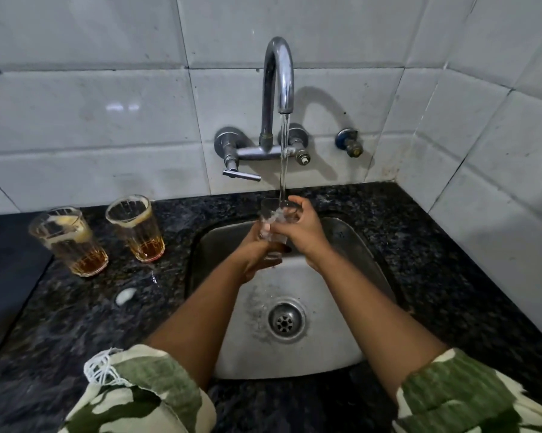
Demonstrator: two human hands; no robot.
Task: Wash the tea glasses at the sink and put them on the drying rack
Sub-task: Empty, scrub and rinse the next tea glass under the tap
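Observation:
A clear tea glass stands upright over the steel sink, right under the running stream from the tap. My left hand grips the glass around its base from below. My right hand curls over the rim on the right side, with fingers at the mouth of the glass. Two more tea glasses stand on the dark granite counter to the left of the sink, one nearer the sink and one farther left. Both hold a little brown tea at the bottom.
The sink drain lies below my forearms. A tap lever sticks out on the tiled wall, and a small blue valve sits to its right. A blob of foam lies on the counter. A dark flat surface borders the counter's left edge.

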